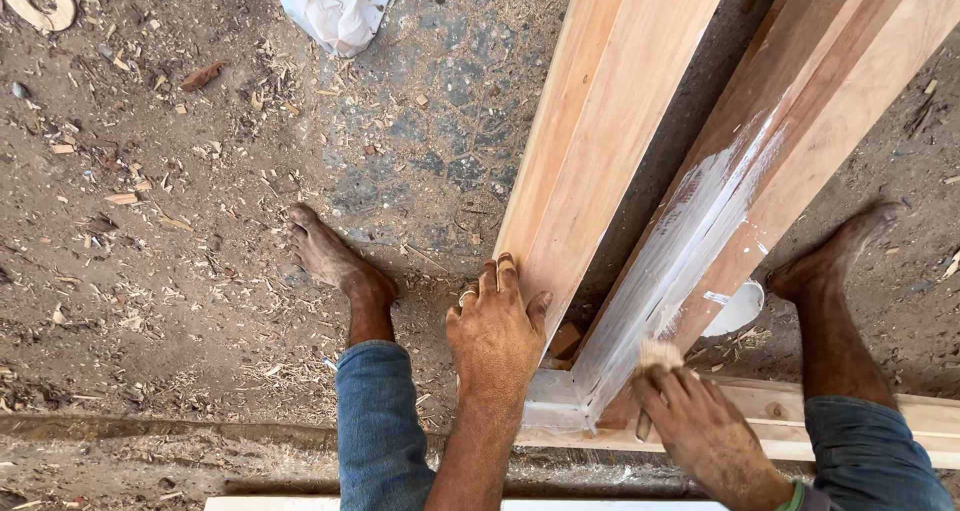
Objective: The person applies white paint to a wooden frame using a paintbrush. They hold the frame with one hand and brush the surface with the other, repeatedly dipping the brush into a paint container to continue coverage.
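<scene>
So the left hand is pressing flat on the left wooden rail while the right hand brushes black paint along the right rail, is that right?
Not quite: the paint is white, not black. The head view shows the left hand flat on the left wooden rail, and the right hand working a brush along the right rail, streaked with white coating.

The floor (170,221) is bare packed earth and worn stone, strewn with sawdust, wood shavings and small chips. Well beyond the grips, at the far edge, lies a crumpled white cloth (338,6); far off to their left sits a curved wooden offcut (38,1). Daylight falls flat and even, with soft shadows.
</scene>
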